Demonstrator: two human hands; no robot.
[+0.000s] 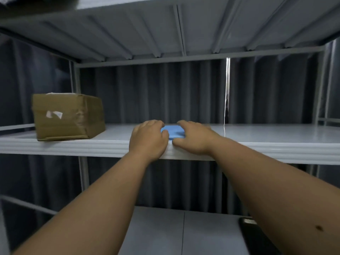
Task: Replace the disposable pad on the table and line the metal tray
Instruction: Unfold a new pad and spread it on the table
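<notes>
Now left hand (148,138), right hand (191,137) grip folded blue pad (173,131) on shelf (73,146).

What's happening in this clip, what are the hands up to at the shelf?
A person reaches both hands onto a grey metal shelf. The left hand and right hand close around a folded blue pad lying near the front edge. A brown cardboard box sits further left, untouched.

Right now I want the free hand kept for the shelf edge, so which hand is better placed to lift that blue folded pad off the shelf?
Probably the left hand: its thumb already lies on the blue folded pad, fingers curled over its far edge. The right hand covers the other end, thumb off the pad.
</notes>
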